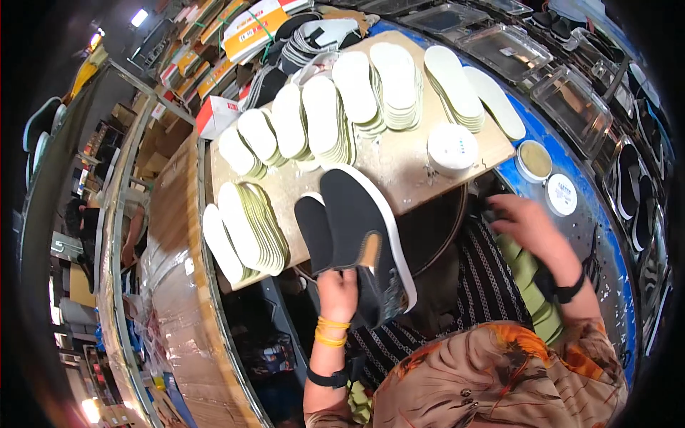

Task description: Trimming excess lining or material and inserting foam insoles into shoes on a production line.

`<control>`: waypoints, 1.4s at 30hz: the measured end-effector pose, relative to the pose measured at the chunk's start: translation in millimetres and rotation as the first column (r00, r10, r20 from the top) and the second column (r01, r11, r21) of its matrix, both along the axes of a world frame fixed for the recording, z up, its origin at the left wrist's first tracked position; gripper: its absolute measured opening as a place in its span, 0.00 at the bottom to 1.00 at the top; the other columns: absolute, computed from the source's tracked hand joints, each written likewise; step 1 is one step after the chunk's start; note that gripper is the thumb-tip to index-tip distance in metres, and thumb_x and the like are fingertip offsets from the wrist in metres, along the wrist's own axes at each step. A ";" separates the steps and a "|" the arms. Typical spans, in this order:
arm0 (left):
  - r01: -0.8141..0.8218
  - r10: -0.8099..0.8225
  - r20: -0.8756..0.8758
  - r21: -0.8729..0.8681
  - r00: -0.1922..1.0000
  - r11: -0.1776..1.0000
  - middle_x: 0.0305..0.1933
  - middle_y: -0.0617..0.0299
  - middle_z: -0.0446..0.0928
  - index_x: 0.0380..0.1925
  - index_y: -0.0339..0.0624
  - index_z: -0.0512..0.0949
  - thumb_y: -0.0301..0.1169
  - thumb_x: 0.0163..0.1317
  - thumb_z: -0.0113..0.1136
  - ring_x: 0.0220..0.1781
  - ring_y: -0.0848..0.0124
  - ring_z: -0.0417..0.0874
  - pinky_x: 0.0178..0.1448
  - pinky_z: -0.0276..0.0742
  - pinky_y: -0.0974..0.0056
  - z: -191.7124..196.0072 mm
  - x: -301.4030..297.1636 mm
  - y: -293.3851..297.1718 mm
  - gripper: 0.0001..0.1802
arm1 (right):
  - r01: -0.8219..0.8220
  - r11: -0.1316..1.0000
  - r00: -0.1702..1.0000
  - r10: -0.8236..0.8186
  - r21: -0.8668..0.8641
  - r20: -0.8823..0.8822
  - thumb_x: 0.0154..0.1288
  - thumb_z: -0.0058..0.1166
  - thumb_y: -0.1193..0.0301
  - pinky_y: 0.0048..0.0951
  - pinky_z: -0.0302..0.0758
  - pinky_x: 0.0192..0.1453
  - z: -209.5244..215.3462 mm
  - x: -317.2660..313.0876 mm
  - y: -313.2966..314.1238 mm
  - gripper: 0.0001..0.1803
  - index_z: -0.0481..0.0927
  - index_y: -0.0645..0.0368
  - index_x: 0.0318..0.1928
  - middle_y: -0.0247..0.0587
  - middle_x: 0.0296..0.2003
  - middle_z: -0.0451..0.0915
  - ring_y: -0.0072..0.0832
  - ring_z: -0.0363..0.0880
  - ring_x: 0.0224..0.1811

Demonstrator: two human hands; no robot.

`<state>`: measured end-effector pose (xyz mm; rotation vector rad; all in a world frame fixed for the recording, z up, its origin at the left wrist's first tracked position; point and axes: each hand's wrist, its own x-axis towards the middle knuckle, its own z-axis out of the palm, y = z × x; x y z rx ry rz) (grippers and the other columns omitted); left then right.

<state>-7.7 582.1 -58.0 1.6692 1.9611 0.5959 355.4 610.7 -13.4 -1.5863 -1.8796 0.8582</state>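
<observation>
My left hand (337, 296) grips a pair of black slip-on shoes (353, 214) with white soles and a tan patch at one opening. The shoes overlap and hang over the near edge of a pale board (399, 171). My right hand (526, 225) is off the board's near right corner, its fingers bent and apart, close to a dark thing I cannot make out. Stacks of white insoles (328, 114) with greenish edges stand in a row across the board. More stacked insoles (250, 225) lie at its left, and a white round tub (452, 148) sits at its right.
On the blue-edged table to the right are an open tub (534, 160) of tan stuff and a white lid (561, 195). Racks with clear trays (571, 107) and dark shoes (628, 178) line the right. Boxes (253, 32) pile up behind; a wrapped carton (175, 285) stands left.
</observation>
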 end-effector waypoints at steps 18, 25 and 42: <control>0.494 -0.388 -0.553 0.050 0.738 0.868 0.57 0.49 0.64 0.53 0.39 0.66 0.39 0.43 0.67 0.58 0.54 0.66 0.61 0.64 0.59 91.2 -65.7 259.6 0.37 | -0.556 0.731 0.810 0.371 0.395 0.454 0.43 0.58 0.62 0.38 0.73 0.41 21.8 -239.5 248.5 0.18 0.78 0.58 0.35 0.47 0.32 0.76 0.42 0.75 0.38; 0.560 -0.521 -0.414 -0.031 0.747 0.828 0.54 0.49 0.67 0.49 0.40 0.71 0.42 0.42 0.67 0.54 0.54 0.70 0.59 0.66 0.60 60.2 -87.1 306.1 0.33 | -0.598 0.686 0.777 0.372 0.413 0.508 0.43 0.58 0.65 0.37 0.73 0.39 -9.1 -253.7 262.6 0.10 0.79 0.59 0.25 0.46 0.29 0.75 0.40 0.76 0.33; -0.367 0.062 0.656 0.339 0.752 0.866 0.25 0.62 0.75 0.37 0.33 0.73 0.36 0.62 0.47 0.18 0.79 0.73 0.16 0.65 0.76 164.6 -138.0 3.1 0.15 | 0.154 0.927 0.781 0.097 0.341 -0.617 0.59 0.46 0.73 0.14 0.73 0.30 115.0 -57.4 82.2 0.22 0.69 0.61 0.55 0.38 0.46 0.75 0.15 0.75 0.35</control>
